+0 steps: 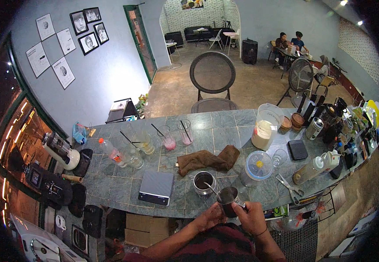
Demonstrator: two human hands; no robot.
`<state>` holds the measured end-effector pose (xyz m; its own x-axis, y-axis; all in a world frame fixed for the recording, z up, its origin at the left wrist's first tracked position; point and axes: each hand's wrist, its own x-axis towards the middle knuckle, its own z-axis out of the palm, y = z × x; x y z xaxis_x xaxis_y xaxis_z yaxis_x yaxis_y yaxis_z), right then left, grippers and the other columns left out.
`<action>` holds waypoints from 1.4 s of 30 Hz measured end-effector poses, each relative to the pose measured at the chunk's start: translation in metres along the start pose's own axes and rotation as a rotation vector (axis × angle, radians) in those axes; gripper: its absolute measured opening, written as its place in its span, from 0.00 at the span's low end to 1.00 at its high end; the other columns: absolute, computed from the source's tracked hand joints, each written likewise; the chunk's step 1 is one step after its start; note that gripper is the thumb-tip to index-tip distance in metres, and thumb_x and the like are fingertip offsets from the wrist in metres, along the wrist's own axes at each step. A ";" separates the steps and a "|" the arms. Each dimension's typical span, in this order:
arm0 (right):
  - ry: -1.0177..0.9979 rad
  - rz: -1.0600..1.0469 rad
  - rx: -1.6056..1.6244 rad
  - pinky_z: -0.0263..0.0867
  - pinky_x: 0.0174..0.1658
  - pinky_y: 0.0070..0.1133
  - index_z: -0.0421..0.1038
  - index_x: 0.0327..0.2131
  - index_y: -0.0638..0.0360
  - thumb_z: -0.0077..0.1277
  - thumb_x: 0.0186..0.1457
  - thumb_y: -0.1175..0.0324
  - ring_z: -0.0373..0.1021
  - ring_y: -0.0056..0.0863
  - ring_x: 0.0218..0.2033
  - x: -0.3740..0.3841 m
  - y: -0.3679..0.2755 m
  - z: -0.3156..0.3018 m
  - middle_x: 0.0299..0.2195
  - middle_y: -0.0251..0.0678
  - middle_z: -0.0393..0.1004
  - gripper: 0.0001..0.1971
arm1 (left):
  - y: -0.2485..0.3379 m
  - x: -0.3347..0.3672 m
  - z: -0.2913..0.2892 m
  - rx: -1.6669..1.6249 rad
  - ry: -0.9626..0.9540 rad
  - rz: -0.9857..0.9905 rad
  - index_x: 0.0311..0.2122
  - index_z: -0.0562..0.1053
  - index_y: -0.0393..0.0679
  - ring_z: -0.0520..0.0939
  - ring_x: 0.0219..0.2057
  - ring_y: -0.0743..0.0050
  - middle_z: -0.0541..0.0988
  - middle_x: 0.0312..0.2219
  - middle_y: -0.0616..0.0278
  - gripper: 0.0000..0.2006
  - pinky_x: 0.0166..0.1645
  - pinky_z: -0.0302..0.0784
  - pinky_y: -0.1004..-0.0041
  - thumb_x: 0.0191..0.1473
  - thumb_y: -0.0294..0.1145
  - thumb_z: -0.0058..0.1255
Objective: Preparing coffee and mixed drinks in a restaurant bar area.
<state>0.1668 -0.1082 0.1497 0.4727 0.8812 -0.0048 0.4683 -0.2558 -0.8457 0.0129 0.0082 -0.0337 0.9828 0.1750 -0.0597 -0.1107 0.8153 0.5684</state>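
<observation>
At the counter's near edge I hold a small metal pitcher (pixel 228 195) between both hands. My right hand (pixel 252 218) is closed at its handle side. Closed against the opposite side is my left hand (pixel 212 217), its fingertips partly hidden by the pitcher. A second metal pitcher (pixel 195 185), dark inside, stands on the counter just beyond. A thin spoon (pixel 210 187) slants between the two pitchers; which one it rests in is hard to tell. Behind them lies a crumpled brown cloth (pixel 209 160). A flat grey scale (pixel 156 185) sits to the left.
On the tiled counter (pixel 198 129) stand glasses with straws (pixel 167 140), a plastic bottle (pixel 111 153), a lidded tub (pixel 257 168), a large measuring jug (pixel 266 131) and scissors (pixel 289 188). Coffee machines (pixel 50 183) line the left. Several people (pixel 292 43) sit at the far right.
</observation>
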 end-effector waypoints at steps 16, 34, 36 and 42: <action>0.036 0.037 0.161 0.54 0.19 0.25 0.69 0.18 0.69 0.55 0.55 0.63 0.59 0.15 0.16 -0.006 0.002 -0.003 0.11 0.37 0.66 0.19 | -0.004 -0.015 0.018 0.021 0.210 -0.069 0.64 0.49 0.49 0.74 0.44 0.69 0.71 0.46 0.59 0.33 0.52 0.67 0.67 0.61 0.48 0.48; 0.034 -0.007 0.030 0.56 0.18 0.28 0.71 0.21 0.68 0.54 0.57 0.61 0.63 0.32 0.11 -0.008 0.000 0.000 0.12 0.47 0.65 0.19 | -0.011 -0.009 0.016 -0.105 0.120 -0.013 0.60 0.61 0.46 0.75 0.46 0.65 0.74 0.47 0.60 0.27 0.51 0.69 0.62 0.64 0.54 0.36; 0.017 -0.019 0.064 0.56 0.18 0.29 0.71 0.21 0.68 0.54 0.57 0.61 0.63 0.32 0.11 -0.004 -0.003 0.002 0.12 0.47 0.66 0.18 | -0.016 -0.015 0.006 -0.093 0.114 0.055 0.61 0.61 0.46 0.74 0.50 0.63 0.73 0.49 0.58 0.26 0.52 0.70 0.60 0.64 0.51 0.39; 0.047 0.000 0.111 0.54 0.19 0.25 0.68 0.19 0.71 0.55 0.57 0.63 0.56 0.15 0.16 -0.004 -0.005 0.011 0.11 0.40 0.64 0.20 | 0.002 -0.025 0.031 -0.129 0.253 0.011 0.66 0.48 0.50 0.75 0.47 0.60 0.72 0.46 0.55 0.33 0.55 0.69 0.62 0.61 0.44 0.46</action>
<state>0.1547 -0.1058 0.1484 0.5086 0.8608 0.0186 0.3845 -0.2077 -0.8995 -0.0073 -0.0118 -0.0063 0.9149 0.3035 -0.2662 -0.1554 0.8733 0.4618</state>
